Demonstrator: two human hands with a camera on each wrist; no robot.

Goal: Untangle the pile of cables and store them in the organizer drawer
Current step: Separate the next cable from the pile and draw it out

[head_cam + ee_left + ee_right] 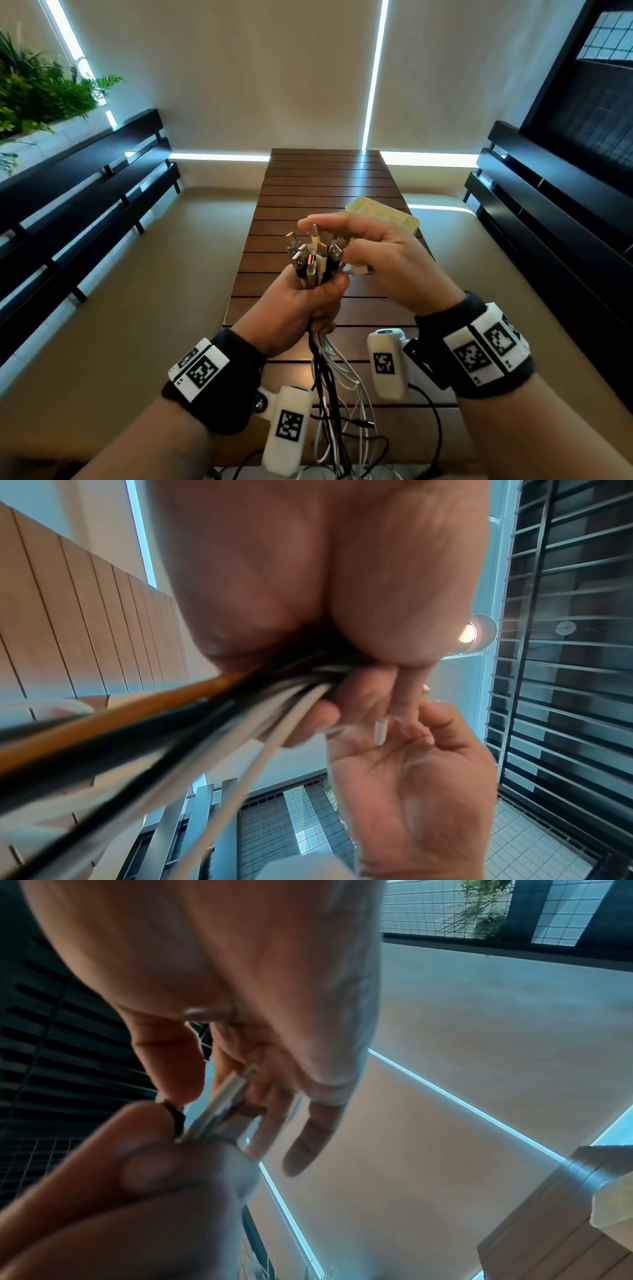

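Observation:
My left hand (301,301) grips a bundle of black, white and orange cables (313,263) upright above the table, with the USB plugs pointing up. The loose cable tails (334,394) hang from that fist to the near table edge. My right hand (376,253) is over the plug ends, its fingers loosely curved. In the right wrist view its thumb and fingers close on a silver plug (229,1093). The left wrist view shows the cables (171,723) running out of the left fist, with a white plug tip (379,731) against the right palm. The pale organizer tray (383,212) sits behind the hands.
The slatted wooden table (308,178) stretches away from me, with the tray on its right side. Dark benches (85,205) line both sides of the room. Plants (34,89) stand at the far left. More cable slack lies at the near table edge (342,455).

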